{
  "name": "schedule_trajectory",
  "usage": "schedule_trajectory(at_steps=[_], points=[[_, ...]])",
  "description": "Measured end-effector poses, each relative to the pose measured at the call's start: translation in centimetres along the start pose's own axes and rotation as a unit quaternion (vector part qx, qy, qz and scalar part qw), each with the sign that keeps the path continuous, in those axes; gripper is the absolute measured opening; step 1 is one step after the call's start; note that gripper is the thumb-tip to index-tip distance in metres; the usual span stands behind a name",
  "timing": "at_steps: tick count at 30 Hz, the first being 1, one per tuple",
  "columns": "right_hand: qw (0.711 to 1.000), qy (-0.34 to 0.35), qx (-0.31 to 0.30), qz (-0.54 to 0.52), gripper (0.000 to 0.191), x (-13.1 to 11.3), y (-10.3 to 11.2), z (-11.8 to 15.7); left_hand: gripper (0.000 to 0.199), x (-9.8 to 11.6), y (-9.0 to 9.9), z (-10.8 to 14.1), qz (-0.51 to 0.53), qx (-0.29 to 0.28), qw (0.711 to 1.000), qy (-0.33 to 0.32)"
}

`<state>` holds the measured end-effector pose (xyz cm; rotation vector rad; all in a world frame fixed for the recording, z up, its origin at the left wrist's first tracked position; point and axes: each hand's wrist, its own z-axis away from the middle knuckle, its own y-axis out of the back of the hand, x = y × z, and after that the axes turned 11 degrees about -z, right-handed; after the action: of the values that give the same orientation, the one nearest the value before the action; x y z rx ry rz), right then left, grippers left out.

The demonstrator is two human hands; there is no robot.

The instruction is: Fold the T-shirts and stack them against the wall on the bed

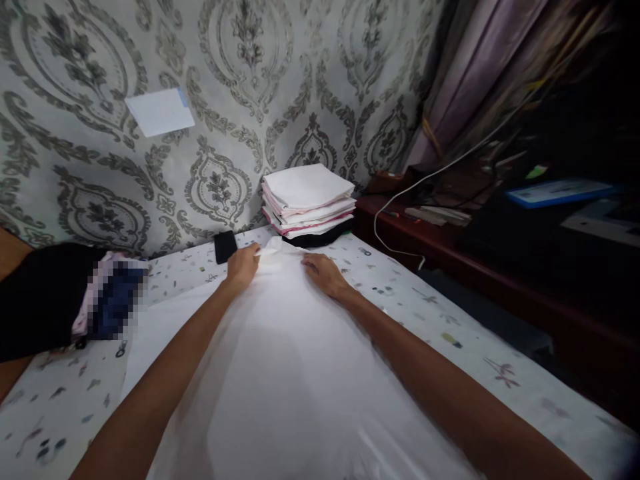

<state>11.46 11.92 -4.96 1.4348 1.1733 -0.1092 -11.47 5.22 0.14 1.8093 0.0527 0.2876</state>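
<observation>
A large white cloth (280, 373) stretches from the bottom of the view up to my hands, with its far edge bunched between them. What kind of garment or sheet it is does not show. My left hand (243, 267) is closed on the left end of that far edge. At the right end, my right hand (324, 272) has its fingers curled over and gripping the cloth. Just beyond them stands a stack of folded white cloths (309, 200), some with pink edges and a black one at the bottom. A black phone-like object (226, 247) lies beside my left hand.
A printed bedsheet (450, 333) covers the surface. At the left is a person in black (40, 297), near a pixelated dark blue patch. Patterned wallpaper (220, 180) rises behind. A dark red ledge (440, 247) with a white cable (395, 200) runs along the right.
</observation>
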Motion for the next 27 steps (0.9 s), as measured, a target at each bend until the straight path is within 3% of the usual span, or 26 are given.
schedule_trajectory(at_steps=[5, 10, 14, 17, 21, 25, 27], points=[[1.000, -0.012, 0.015, -0.021, 0.033, 0.0, 0.3, 0.1, 0.026, -1.2, 2.2, -0.1, 0.115, 0.031, 0.992, 0.049], [0.998, -0.042, 0.025, -0.029, 0.035, -0.4, 0.6, 0.2, 0.022, -0.4, 2.8, 4.6, 0.283, 0.003, 0.957, -0.058], [0.999, -0.042, 0.013, -0.028, 0.032, -1.1, 0.9, 0.5, 0.026, 0.5, 2.0, 9.2, 0.182, -0.062, 0.974, -0.117], [0.999, -0.036, -0.005, -0.026, 0.022, -2.0, 1.0, 0.8, 0.030, 0.0, 1.7, 11.2, 0.100, -0.060, 0.981, -0.157], [0.999, -0.047, -0.014, -0.025, 0.038, -3.4, 0.4, 0.5, 0.042, -3.4, 2.7, 12.0, -0.027, -0.041, 0.982, -0.182], [0.994, -0.091, -0.003, -0.053, 0.023, -4.6, -1.2, -0.5, 0.063, -9.5, 4.8, 12.0, -0.214, -0.090, 0.968, -0.093], [0.991, -0.113, 0.007, -0.077, 0.015, -4.9, -2.0, -1.0, 0.062, -12.6, 5.8, 12.0, -0.268, -0.136, 0.953, -0.040]])
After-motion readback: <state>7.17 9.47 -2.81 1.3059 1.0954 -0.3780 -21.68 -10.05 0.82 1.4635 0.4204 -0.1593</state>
